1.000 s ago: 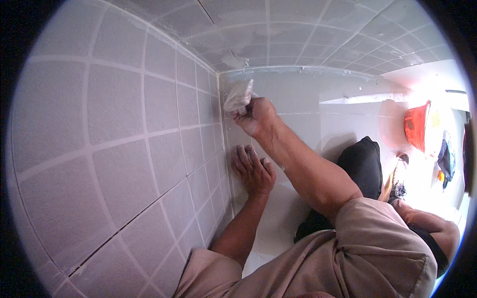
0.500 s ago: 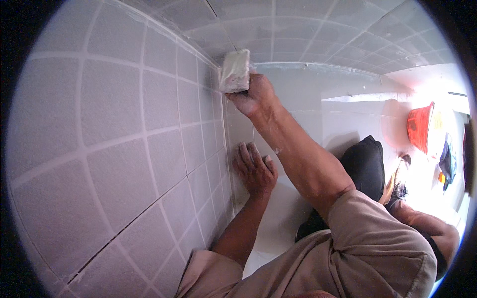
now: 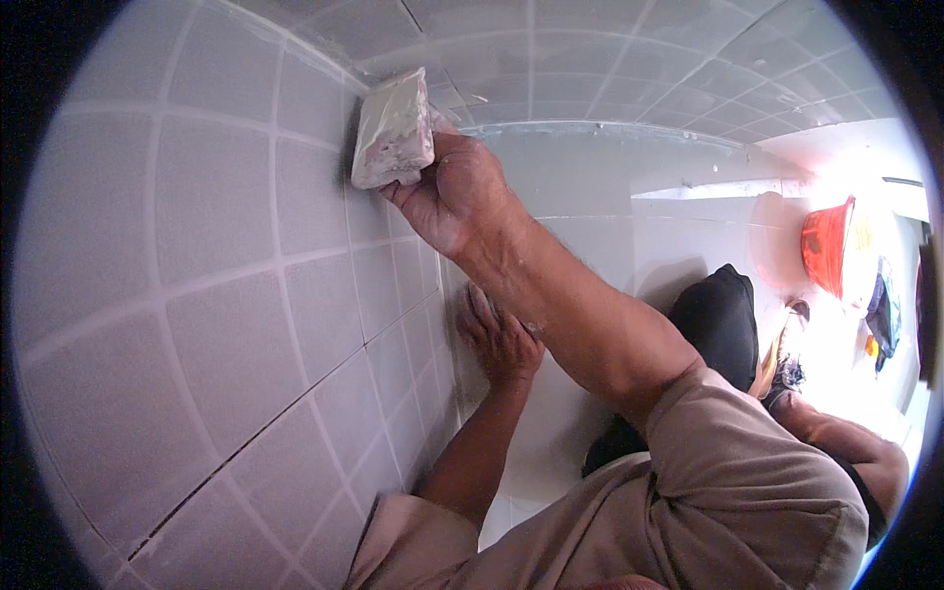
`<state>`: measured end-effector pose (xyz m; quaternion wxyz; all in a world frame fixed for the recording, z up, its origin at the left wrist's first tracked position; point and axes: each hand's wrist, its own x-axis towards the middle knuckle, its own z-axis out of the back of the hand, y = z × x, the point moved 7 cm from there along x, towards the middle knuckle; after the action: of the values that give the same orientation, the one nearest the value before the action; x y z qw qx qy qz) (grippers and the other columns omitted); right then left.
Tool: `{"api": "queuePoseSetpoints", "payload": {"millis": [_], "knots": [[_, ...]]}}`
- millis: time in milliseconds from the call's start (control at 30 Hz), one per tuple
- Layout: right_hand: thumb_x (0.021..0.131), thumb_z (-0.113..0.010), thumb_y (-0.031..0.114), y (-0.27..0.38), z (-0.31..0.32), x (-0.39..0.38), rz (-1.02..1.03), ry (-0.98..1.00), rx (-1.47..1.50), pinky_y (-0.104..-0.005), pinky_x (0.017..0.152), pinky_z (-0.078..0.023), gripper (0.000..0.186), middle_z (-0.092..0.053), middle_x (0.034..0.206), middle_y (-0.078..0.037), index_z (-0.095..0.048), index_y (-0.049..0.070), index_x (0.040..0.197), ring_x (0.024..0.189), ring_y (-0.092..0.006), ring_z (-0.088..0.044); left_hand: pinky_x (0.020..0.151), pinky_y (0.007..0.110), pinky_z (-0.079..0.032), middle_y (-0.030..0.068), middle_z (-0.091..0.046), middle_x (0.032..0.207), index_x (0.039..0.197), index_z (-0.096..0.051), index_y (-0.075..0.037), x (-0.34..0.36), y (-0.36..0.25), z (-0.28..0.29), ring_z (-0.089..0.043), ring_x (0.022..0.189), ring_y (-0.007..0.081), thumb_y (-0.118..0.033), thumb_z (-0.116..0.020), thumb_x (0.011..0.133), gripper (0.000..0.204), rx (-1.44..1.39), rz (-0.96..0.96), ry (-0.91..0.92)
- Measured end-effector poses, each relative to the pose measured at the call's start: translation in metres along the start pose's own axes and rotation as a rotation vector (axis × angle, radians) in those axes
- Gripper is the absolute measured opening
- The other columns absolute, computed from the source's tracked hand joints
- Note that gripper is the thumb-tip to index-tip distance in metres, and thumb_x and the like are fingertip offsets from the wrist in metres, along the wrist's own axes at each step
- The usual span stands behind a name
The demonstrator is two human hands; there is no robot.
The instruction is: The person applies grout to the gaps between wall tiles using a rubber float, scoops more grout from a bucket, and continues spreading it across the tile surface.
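Observation:
My right hand [image 3: 452,197] is closed on a rectangular float [image 3: 391,128] coated in creamy white material, held at the tiled wall [image 3: 216,216] beside the upper corner. Below it, partly behind my right forearm, my left hand [image 3: 500,339] lies with fingers spread on the pale, smooth tiled surface [image 3: 560,177] next to the foot of the grey wall. Whitish residue marks both hands.
Another grey tiled face [image 3: 590,69] runs along the top. At the right are a red bucket [image 3: 824,246], dark cloth [image 3: 883,315], a black-clad knee [image 3: 713,315], a shoe [image 3: 787,359] and a bare bent limb [image 3: 855,442], in bright glare.
My right hand and the float have moved up and then left, from the corner onto the left wall's upper part. My left hand has stayed in about the same place.

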<state>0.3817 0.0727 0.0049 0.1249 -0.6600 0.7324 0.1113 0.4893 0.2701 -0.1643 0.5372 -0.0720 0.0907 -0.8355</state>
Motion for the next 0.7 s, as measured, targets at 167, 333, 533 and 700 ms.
{"api": "queuePoseSetpoints", "payload": {"millis": [167, 333, 533, 700], "knots": [[0.105, -0.034, 0.012, 0.034, 0.101, 0.029, 0.048, -0.363, 0.020, -0.0406, 0.097, -0.054, 0.037, -0.060, 0.127, -0.015, -0.052, 0.002, 0.135, 0.115, -0.0309, -0.060, 0.113, 0.068, -0.024, 0.0310, -0.034, 0.152, 0.145, -0.035, 0.004, 0.020, -0.018, 0.012, -0.031, 0.140, 0.0519, -0.032, -0.054, 0.094, 0.065, -0.061, -0.017, -0.051], [0.104, -0.033, 0.006, 0.027, 0.058, 0.017, 0.085, -0.105, -0.005, -0.0389, 0.087, -0.056, 0.029, -0.058, 0.118, -0.016, -0.052, -0.003, 0.126, 0.104, -0.0258, -0.062, 0.113, 0.065, -0.026, 0.0292, -0.032, 0.152, 0.147, -0.034, 0.003, 0.011, -0.007, 0.013, -0.033, 0.139, 0.0491, -0.029, -0.059, 0.089, 0.071, 0.032, -0.018, -0.043], [0.105, -0.035, 0.007, 0.045, 0.081, 0.053, -0.001, -0.120, 0.378, -0.0411, 0.088, -0.057, 0.028, -0.057, 0.118, -0.017, -0.050, -0.005, 0.126, 0.105, -0.0291, -0.062, 0.112, 0.064, -0.028, 0.0277, -0.035, 0.149, 0.146, -0.035, 0.003, 0.018, -0.020, 0.010, -0.034, 0.139, 0.0484, -0.026, -0.058, 0.088, 0.068, 0.003, -0.017, -0.050], [0.104, -0.036, 0.015, 0.018, 0.017, 0.013, -0.096, 0.213, 0.281, -0.0425, 0.092, -0.057, 0.033, -0.061, 0.120, -0.015, -0.056, 0.001, 0.127, 0.106, -0.0296, -0.063, 0.112, 0.065, -0.027, 0.0280, -0.034, 0.151, 0.146, -0.035, 0.003, 0.006, -0.007, 0.013, -0.033, 0.139, 0.0486, -0.026, -0.058, 0.088, 0.069, -0.023, -0.018, -0.048]]}}
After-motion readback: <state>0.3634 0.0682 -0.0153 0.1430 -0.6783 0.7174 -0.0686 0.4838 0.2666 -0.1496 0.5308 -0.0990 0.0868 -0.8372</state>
